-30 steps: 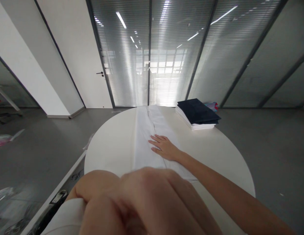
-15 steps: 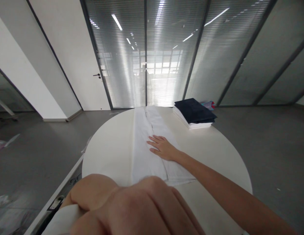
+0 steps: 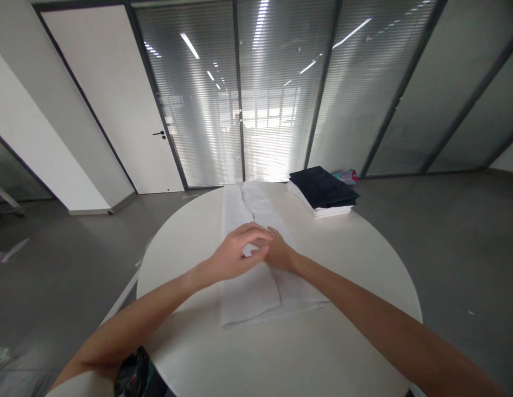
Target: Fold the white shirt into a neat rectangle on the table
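Note:
A long white folded cloth (image 3: 250,281) lies along the middle of a round white table (image 3: 343,264), running away from me. My right hand (image 3: 281,255) rests flat on the cloth about halfway along. My left hand (image 3: 235,253) reaches in from the left, fingers curled over the cloth and touching my right hand's fingers. Whether it grips the fabric is unclear.
A stack of folded cloths (image 3: 322,193), dark navy on top and white beneath, sits at the table's far right. Behind stand glass partitions with blinds and a white door (image 3: 115,105). Grey floor surrounds the table; some clutter lies at the lower left.
My left hand, earlier close to the camera at the bottom, has reached forward onto the cloth beside my right hand. The right hand stayed put. The view tilted slightly.

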Demonstrator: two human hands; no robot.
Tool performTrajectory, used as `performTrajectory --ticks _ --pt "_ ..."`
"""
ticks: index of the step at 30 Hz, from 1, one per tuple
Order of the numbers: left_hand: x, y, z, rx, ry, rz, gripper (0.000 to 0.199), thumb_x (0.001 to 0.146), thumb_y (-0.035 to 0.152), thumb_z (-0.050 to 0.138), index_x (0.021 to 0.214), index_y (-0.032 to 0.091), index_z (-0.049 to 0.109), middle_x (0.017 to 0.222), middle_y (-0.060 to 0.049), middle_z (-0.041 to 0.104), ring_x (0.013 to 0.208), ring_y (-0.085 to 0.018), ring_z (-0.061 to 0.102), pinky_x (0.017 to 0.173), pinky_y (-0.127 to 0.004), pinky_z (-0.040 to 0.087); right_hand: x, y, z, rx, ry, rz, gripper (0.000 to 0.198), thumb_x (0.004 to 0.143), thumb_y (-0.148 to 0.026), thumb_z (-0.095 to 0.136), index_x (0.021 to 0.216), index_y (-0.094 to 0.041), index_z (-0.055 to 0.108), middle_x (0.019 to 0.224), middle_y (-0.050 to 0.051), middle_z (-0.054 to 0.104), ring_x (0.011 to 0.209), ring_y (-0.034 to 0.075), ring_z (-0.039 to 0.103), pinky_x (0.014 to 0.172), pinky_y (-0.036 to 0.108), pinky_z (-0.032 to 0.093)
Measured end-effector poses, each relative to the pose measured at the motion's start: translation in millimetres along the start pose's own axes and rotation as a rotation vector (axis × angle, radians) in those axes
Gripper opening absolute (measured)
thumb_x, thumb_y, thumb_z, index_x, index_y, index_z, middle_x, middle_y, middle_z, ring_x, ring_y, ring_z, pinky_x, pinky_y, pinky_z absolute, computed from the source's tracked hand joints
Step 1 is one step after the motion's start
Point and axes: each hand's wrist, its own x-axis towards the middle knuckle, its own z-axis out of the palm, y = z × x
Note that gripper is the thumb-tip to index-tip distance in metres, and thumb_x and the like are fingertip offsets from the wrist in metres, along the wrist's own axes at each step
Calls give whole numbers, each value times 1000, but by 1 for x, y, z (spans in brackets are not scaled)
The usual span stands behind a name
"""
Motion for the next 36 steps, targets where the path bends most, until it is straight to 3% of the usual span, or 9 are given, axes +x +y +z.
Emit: performTrajectory --ticks 4,8,15,21,23,26,29,31,36 --pt "-34 -86 10 432 -205 -235 48 95 48 57 133 20 58 143 -15 54 137 -32 46 114 -55 35 2 13 -10 -77 76 57 33 100 -33 46 120 -21 70 137 7 62 136 28 47 117 51 27" --pt "-56 -112 17 533 -464 -457 76 93 69 41 156 26 31 165 -10 19 151 -39 12 118 -67 11 -5 34 -21 -134 66 163 39 99 -35 48 128 -15 66 142 13 57 135 30 47 115 48 33" --pt "-54 -110 10 509 -625 -528 78 93 74 32 158 32 24 166 -7 15 152 -37 9 118 -64 6 -14 53 -28 -82 -30 195 38 98 -33 48 125 -15 68 134 14 63 123 30 58 106 43 43" --pt "-50 -99 0 579 -521 -442 63 91 71 43 135 29 59 148 -8 52 140 -33 42 119 -61 16 -12 37 -44 -25 -72 149 35 97 -40 50 100 -20 78 99 9 77 97 27 68 87 34 49" --pt "-50 -93 3 566 -480 -394 61 94 68 42 136 27 58 149 -8 51 142 -30 39 120 -55 18 -11 34 -46 -6 -75 164 38 98 -42 48 96 -21 79 92 7 77 90 25 70 83 33 49" --pt "-52 -87 14 532 -510 -325 73 95 69 38 152 24 38 161 -9 33 151 -29 22 122 -53 16 -10 38 -40 -36 7 173 40 99 -43 45 117 -20 73 118 10 73 109 28 65 97 39 47" --pt "-53 -85 23 519 -591 -299 75 97 68 31 158 26 24 164 -9 23 152 -31 16 121 -57 13 -11 47 -29 -103 37 199 51 99 -48 44 139 -20 59 149 12 50 135 33 48 110 51 38" --pt "-55 -86 26 524 -630 -306 72 98 67 27 159 29 20 164 -8 20 152 -32 16 119 -60 13 -11 53 -22 -117 -10 213 56 100 -50 42 144 -19 53 154 12 42 141 33 41 114 52 34" --pt "-56 -84 26 532 -662 -316 72 99 67 23 160 29 16 165 -8 18 152 -33 13 119 -61 12 -12 56 -17 -80 -116 193 59 101 -49 39 146 -13 51 152 13 45 142 32 40 117 46 33"
